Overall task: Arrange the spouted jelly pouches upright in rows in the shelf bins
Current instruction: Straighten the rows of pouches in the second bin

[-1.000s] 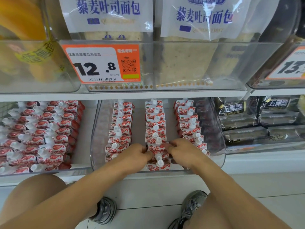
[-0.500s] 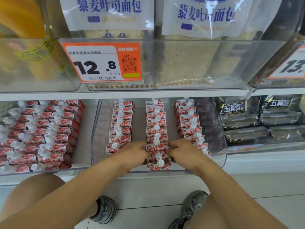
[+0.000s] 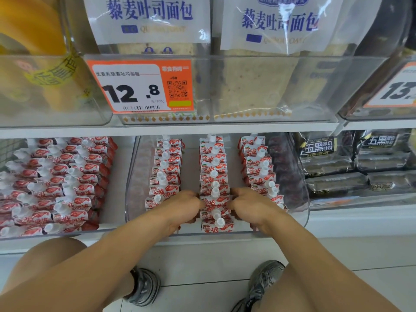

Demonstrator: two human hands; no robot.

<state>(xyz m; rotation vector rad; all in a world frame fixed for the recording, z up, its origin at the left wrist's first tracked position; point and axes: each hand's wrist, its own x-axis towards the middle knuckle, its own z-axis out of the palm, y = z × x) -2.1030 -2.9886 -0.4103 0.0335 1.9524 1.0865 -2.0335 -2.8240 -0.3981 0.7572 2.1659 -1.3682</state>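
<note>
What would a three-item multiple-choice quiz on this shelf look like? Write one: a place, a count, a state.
1. Where are the hands?
A. either side of the middle row
B. in the left bin
C. on the toast bags

2. How many pouch rows stand in the centre bin?
A. two
B. three
C. five

3. How do the middle-row pouches stand?
A. flat
B. spout down
C. upright, spouts up

Answers: 1 A, fingers meet the row from both sides; 2 B, three separate rows show; 3 C, white caps point up.
</note>
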